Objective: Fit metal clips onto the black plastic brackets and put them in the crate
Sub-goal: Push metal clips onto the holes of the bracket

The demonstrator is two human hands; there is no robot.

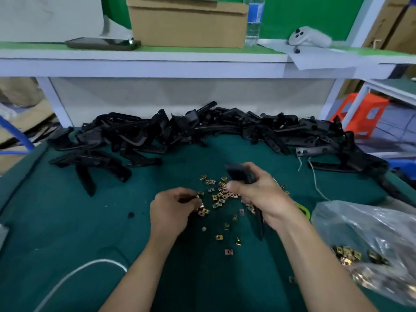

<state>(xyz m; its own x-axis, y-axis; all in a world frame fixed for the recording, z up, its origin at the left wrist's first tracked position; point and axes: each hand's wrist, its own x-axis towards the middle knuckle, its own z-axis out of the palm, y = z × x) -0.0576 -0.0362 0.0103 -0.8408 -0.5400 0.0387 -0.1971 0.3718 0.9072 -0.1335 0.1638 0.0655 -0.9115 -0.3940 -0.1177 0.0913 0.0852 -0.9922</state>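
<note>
My right hand grips a black plastic bracket above the green mat; the bracket's lower end sticks out below my wrist. My left hand has its fingers curled at the edge of a scatter of small brass-coloured metal clips and pinches clips at its fingertips. A long heap of black brackets lies across the back of the mat. No crate shows.
A clear plastic bag with more clips lies at the right. A white cable curves at the lower left. A shelf above the bench carries a cardboard box, a phone, a bottle and a controller. An orange stool stands far right.
</note>
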